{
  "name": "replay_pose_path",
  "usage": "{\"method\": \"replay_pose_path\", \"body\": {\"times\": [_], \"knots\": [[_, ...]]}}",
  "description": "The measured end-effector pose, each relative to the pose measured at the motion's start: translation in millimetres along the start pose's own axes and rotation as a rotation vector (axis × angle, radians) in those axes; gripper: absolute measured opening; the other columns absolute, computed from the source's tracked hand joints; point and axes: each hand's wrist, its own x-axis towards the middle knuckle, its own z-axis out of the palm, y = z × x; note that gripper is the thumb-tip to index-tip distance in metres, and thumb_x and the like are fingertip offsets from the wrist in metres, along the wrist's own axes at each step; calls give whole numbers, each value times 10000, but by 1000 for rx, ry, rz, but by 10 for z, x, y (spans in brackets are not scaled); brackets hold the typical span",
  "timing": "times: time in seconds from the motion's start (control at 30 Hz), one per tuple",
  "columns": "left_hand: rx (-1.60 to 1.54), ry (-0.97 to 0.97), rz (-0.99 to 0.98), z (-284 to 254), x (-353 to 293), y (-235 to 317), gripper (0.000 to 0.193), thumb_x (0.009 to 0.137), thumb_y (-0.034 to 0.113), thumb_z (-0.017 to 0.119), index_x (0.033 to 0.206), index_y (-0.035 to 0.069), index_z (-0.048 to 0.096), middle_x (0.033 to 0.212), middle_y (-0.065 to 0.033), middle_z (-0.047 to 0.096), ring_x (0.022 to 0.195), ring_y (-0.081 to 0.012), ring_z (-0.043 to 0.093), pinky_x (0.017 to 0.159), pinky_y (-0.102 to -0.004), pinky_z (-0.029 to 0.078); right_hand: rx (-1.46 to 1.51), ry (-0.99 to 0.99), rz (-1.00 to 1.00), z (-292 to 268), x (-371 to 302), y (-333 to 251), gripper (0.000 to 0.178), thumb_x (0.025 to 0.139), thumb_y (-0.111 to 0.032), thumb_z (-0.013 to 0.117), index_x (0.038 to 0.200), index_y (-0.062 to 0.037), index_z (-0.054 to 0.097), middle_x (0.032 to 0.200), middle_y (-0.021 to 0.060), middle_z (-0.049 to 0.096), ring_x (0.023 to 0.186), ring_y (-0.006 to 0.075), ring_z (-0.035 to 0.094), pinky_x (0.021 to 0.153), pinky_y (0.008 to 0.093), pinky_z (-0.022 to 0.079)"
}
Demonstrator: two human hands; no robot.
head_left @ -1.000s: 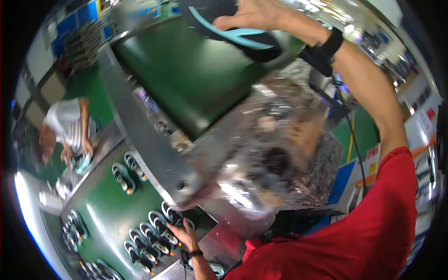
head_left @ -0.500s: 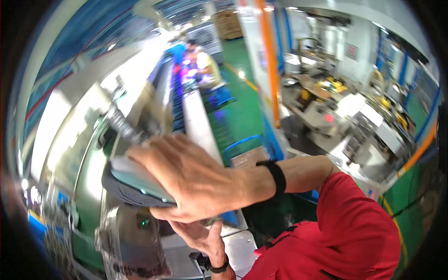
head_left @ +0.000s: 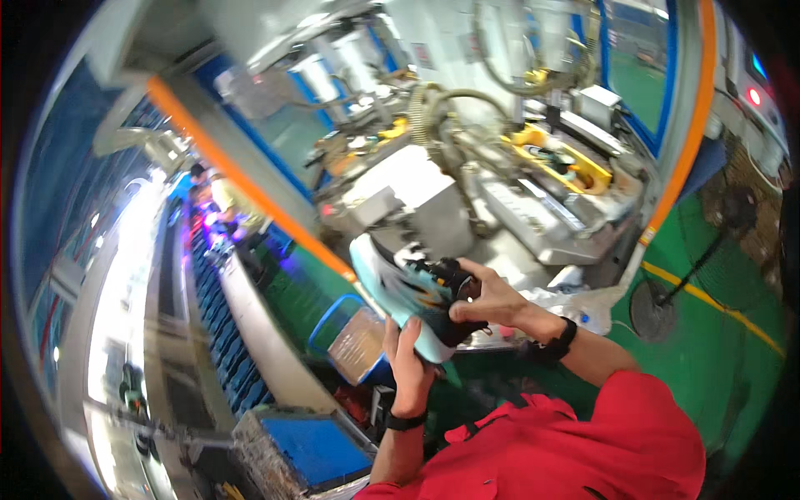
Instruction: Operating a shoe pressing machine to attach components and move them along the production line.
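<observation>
A sneaker [head_left: 392, 279] with a pale aqua sole and a white, black and orange upper is held in front of me, above the floor. My right hand [head_left: 496, 300] is closed on its black collar end, thumb on the near side. Under the sole's lower edge, my left hand [head_left: 408, 367] supports the shoe with the thumb against its side; some of its fingers are hidden behind the sole. Both wrists wear black bands.
Ahead is a machine cell with a yellow tray [head_left: 571, 167] and hoses, framed by orange posts [head_left: 250, 200]. A conveyor line [head_left: 221, 308] runs along the left, with people farther off. Nearby are a blue-topped box [head_left: 317, 450], a cart [head_left: 354, 342] and a standing fan [head_left: 654, 308].
My view has swung right, from the conveyor side toward the machine cell. The sneaker has turned over so its upper shows, and my left hand is now against its sole.
</observation>
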Motion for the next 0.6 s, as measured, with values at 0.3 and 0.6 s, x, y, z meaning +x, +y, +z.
{"method": "replay_pose_path", "body": {"times": [0.3, 0.6], "knots": [[577, -375, -381, 1136, 1737, -1484, 492, 975, 415, 533, 1195, -25, 533, 1037, -59, 598, 905, -148, 572, 739, -309, 514, 32, 867, -76, -1934, -346, 480, 531, 718, -112, 726, 1223, -17, 593, 1074, 42, 626, 961, 132, 573, 879, 264, 461], [1155, -30, -179, 1566, 3475, -3166, 930, 763, 376, 733, 1386, -129, 262, 1346, -339, 439, 1221, -454, 486, 1033, -462, 399, -186, 1331, -89, -2500, -730, 151, 544, 710, -56, 685, 1234, 17, 558, 1094, 81, 612, 939, 152, 591, 844, 282, 481]]}}
